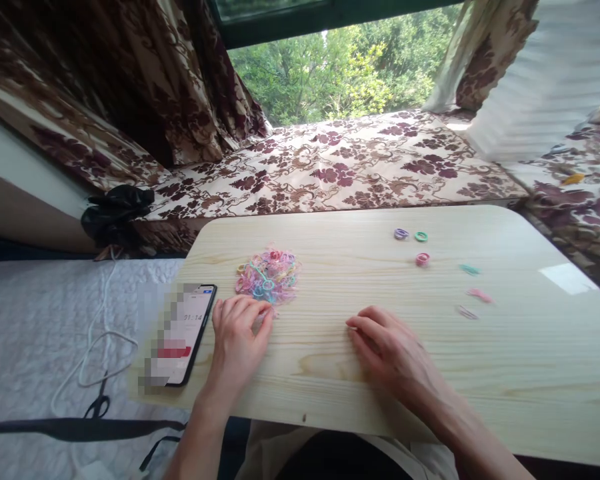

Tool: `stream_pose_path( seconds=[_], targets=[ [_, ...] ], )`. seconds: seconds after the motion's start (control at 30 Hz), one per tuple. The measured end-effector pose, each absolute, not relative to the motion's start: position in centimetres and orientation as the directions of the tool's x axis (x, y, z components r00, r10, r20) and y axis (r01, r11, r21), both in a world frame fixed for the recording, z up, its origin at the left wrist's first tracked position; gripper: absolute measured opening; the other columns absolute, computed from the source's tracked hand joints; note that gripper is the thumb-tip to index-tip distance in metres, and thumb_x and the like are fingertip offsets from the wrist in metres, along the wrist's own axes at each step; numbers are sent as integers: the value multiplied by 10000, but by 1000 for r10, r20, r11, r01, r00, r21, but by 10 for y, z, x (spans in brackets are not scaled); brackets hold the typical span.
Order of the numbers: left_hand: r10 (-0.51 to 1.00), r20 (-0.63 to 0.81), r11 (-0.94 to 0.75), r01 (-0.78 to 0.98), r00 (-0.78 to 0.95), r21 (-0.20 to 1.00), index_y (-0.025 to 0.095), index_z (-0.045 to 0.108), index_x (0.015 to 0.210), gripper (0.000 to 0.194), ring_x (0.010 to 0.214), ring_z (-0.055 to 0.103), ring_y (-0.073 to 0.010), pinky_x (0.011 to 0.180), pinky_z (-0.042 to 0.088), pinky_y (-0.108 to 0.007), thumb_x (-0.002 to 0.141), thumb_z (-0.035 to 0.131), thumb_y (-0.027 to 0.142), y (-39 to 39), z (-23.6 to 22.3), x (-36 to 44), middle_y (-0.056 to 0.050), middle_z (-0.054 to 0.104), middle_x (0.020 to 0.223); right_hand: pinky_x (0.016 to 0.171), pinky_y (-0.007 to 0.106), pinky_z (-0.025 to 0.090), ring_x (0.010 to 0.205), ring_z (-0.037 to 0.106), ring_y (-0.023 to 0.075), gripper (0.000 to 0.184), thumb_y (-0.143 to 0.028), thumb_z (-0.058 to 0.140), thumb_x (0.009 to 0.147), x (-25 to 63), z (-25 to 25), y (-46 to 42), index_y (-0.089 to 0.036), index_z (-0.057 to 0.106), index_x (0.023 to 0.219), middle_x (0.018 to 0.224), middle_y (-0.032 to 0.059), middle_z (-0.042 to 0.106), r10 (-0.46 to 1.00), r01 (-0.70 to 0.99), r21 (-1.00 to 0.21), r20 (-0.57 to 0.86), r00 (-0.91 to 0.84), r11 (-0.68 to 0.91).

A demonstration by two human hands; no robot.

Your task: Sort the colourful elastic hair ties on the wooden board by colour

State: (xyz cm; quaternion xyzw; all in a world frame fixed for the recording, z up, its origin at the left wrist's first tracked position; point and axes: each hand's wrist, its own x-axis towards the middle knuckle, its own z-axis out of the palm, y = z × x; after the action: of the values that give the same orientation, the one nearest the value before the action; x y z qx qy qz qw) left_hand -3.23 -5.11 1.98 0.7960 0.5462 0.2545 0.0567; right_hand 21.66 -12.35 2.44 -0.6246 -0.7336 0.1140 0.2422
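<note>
A tangled pile of pastel hair ties (267, 273) lies on the left half of the wooden table. My left hand (241, 333) rests at the pile's near edge. Its fingers are bent, the thumb close to the index finger by a loose pink strand; the tips are partly hidden. To the right, my right hand (387, 340) lies low over the tabletop, thumb and index pinched together; anything between them is too small to make out. Beyond it sit purple hair ties (401, 234), a green one (421, 237), red-pink ones (423, 259), teal ones (469, 269), pink ones (480, 295) and pale pink ones (467, 312).
A phone (187, 337) showing a timer lies at the table's (320, 400) left edge. Scissors (99, 405) and a white cable (86, 360) are on the bedding at left. A flowered window seat (325, 167) borders the far side.
</note>
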Motion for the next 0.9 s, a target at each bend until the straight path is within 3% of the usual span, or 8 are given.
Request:
stream_pose_path(
  seconds=[0.27,0.43,0.67,0.8,0.9],
  targets=[
    [932,312,-293,892,186,345,222,664,863,104,983,593,-224,980,391,-451,882,568,190,-54,27,-51,-26,705,885,625,270,483,717,633,148,214,-293,471,924,217,15,-117,-254,679,897,850,24,673,952,865,-443,283,-114,235],
    [897,353,-392,846,265,361,229,664,841,111,959,601,-225,987,383,-456,886,566,206,-60,27,-32,-27,706,878,655,268,509,766,652,148,221,-257,452,931,223,26,-125,-236,671,955,907,36,688,952,863,-453,293,-93,224],
    [848,358,-514,772,391,374,233,660,869,123,976,597,-233,1043,320,-494,897,540,224,-67,24,5,-29,705,895,780,360,493,866,636,216,292,-222,427,930,305,35,-157,-181,670,1086,947,86,669,885,968,-245,438,157,-50],
    [824,361,-554,753,436,356,235,657,872,124,988,600,-235,1039,310,-493,902,537,237,-66,23,19,-26,711,889,684,387,456,759,591,228,375,-177,417,879,354,34,-169,-186,696,1129,877,88,633,870,977,-91,444,213,-192],
    [807,369,-579,741,461,341,237,657,885,122,1015,601,-240,1028,329,-478,900,536,245,-65,22,27,-27,713,891,683,374,428,761,563,221,386,-146,420,853,367,31,-167,-196,713,1100,859,84,614,884,978,-61,419,208,-201]
  ],
)
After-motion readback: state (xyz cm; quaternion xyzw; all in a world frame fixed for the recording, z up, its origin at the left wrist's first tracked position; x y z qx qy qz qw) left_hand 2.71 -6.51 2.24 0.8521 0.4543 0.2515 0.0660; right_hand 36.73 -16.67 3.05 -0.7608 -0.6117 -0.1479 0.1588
